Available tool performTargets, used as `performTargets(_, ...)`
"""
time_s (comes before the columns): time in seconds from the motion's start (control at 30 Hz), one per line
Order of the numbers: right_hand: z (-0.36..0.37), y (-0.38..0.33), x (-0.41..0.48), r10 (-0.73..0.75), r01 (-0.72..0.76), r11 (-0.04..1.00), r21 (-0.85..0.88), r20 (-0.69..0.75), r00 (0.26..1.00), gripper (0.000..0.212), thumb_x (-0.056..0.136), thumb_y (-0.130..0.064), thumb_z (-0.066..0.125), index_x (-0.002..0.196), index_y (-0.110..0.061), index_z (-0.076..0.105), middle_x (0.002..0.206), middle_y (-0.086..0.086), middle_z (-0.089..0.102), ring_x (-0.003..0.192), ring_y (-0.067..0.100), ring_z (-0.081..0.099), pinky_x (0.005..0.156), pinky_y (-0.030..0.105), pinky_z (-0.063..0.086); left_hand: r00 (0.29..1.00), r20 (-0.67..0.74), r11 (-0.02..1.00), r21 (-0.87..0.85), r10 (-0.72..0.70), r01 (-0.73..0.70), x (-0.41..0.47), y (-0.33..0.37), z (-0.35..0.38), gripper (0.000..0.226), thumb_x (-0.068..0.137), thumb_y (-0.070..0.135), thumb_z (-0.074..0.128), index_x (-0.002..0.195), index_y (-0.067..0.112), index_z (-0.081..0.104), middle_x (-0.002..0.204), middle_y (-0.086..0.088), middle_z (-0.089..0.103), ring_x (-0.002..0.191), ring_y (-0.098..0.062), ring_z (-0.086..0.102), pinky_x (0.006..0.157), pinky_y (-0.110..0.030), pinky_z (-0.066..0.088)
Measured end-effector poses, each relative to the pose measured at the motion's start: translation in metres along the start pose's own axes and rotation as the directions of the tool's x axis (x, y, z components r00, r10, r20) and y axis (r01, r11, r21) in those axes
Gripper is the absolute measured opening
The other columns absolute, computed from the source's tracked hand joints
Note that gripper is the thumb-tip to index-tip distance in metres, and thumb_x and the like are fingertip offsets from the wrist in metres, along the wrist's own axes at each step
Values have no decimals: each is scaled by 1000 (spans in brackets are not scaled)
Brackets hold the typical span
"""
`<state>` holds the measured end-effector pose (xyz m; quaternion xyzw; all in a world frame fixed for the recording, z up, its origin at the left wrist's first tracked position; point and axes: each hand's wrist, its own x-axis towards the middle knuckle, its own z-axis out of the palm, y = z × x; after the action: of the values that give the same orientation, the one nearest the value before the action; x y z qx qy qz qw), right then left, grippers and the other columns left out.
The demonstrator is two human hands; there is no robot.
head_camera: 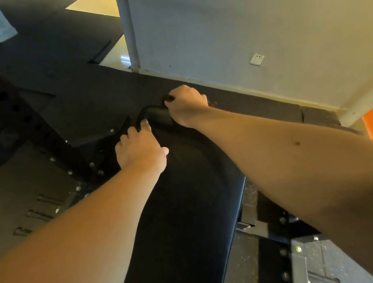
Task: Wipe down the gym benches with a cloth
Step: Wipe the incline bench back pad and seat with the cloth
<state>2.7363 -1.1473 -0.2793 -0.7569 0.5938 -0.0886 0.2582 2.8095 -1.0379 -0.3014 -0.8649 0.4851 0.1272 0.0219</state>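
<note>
left hand [139, 148] is hooking fingers over bench [190, 212] left edge | right hand [186, 105] is fisting what I'm reading as the dark cloth [155, 115] at the far end | risk: cloth is blending into the black pad, so I'm likely missing patches; overreaching is inviting a slip

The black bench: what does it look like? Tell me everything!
The black padded bench is long and narrow, with a smooth, slightly shiny cover like vinyl and rounded edges. It runs away toward the wall over a bolted metal frame. The left hand rests near its far left edge, fingers bent over the side. The right hand grips a dark rounded piece at its far end; handle or cloth, I cannot tell.
</note>
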Motion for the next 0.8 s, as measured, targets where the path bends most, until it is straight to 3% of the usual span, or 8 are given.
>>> performTargets(0.1,-18,35,-14,77,-77,997,-30,-23,997,15,104,-24,50,96,-24,63,91,0,61,94,23,58,107,47,39,1000,5,1000,4,-3,3,-1,2,-1,92,94,48,67,163,24,11,159,-15,33,143,-35,39,109,-50,41)
performTargets(0.27,-25,53,-27,153,-166,981,-102,-121,981,18,103,-25,47,102,-23,66,99,3,61,108,29,54,107,49,30,1000,5,1000,-20,11,-10,0,1,7,94,94,47,68,163,23,10,161,-16,29,142,-36,38,112,-47,39)
performTargets(0.47,8,-26,-5,-12,11,999,-46,-29,1000,25,102,-24,51,122,-21,64,120,5,63,121,29,52,112,51,29,1000,22,1000,19,0,-1,3,3,7,93,95,50,65,163,22,8,164,-17,25,145,-36,35,116,-47,35)
performTargets(0.67,-12,19,-17,9,-9,998,57,-14,1000,25,104,-29,49,84,-26,63,89,-1,64,90,21,60,106,50,43,999,33,999,53,-2,0,3,4,3,93,94,50,66,163,20,10,159,-18,33,143,-36,39,115,-48,37)
performTargets(0.8,-35,65,-33,110,-110,994,2,-37,993,25,104,-33,48,89,-26,67,90,0,64,91,26,61,105,52,44,1000,30,1000,24,5,-6,1,2,3,93,95,47,66,163,20,9,162,-19,28,144,-36,37,115,-47,35)
